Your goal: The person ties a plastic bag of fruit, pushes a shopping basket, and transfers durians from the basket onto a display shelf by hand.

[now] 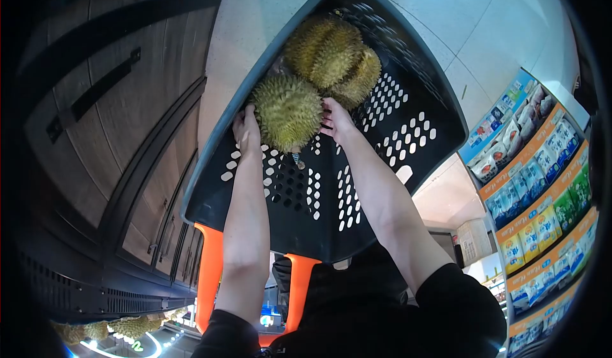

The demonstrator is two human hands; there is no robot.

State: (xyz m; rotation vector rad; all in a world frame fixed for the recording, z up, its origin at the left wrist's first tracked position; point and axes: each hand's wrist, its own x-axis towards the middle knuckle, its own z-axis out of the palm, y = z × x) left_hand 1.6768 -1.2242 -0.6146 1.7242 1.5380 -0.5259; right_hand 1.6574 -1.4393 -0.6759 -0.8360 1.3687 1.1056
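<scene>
Left of the black basket (306, 237), on my feed, a dark wood-fronted cabinet (102, 90) runs down the view, and below it, well apart from the basket, a row of durians (134, 326) sits beside a bright ring of light. At the basket's near left corner I see an orange handle (209, 269) running toward the wearer, partly covered by the left forearm. Inside the basket's left side I have the left hand (247, 128) part-open, its fingers curved along the left flank of the near durian (287, 111). That fruit lies in the left half of the basket, steadied between both palms; I cannot tell whether it bears on the basket floor or is raised. A striped band (296, 158) shows at its near end. On its other flank, around the basket's middle, I have the right hand (338, 121) part-open too, fingers bent and spread, tips against the spines. Just behind, toward the basket's far end, sits a lobed mass of durian (325, 49); one fruit or two, I cannot tell. Right of the basket stands a shelf rack (542, 211) of coloured packets with orange edging, on pale floor tiles (510, 27).
</scene>
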